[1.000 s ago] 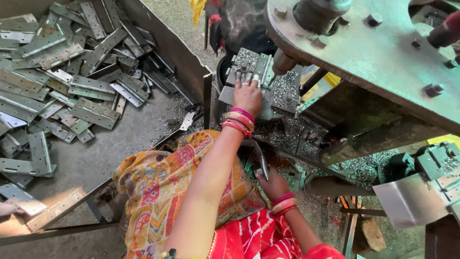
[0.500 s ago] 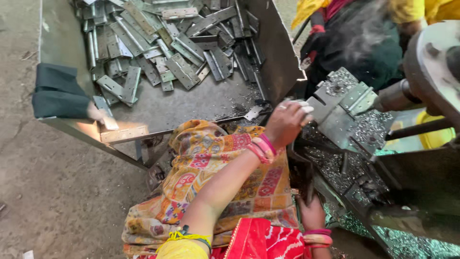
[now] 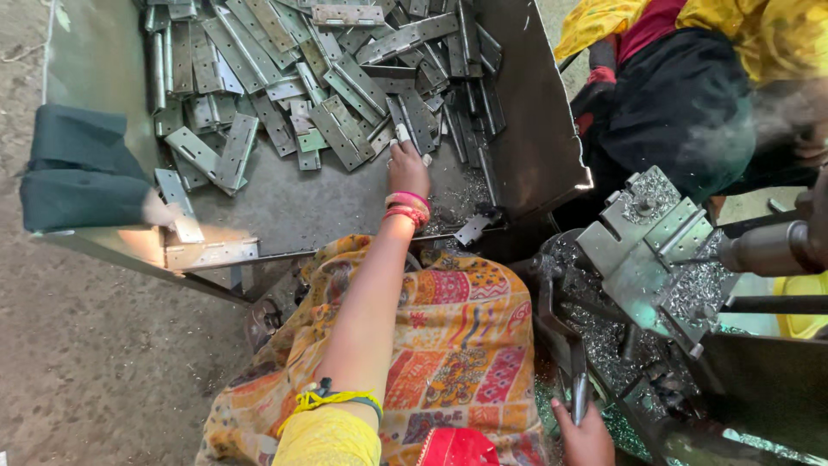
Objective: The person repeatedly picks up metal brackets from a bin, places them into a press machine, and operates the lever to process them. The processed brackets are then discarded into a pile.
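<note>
Left hand (image 3: 407, 168) is stretched into the metal bin (image 3: 526, 147), fingers pinching one hinge plate (image 3: 402, 134) at the near edge of the hinge pile (image 3: 328, 78); right hand (image 3: 586, 436), below the bin, is closed round the machine lever (image 3: 576, 380), steadying it.

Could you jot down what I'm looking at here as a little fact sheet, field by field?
Setting: workshop floor, seen from above
Left hand: stretched into the metal bin, fingers on a hinge plate
Right hand: gripping the lever handle of the machine
Bin contents: pile of grey hinge plates, some metal shavings
Machine: clamp block covered in shavings
Lap: patterned cloth
Nearby: another person, seated beyond the machine
Bin edge: dark folded cloth
</note>
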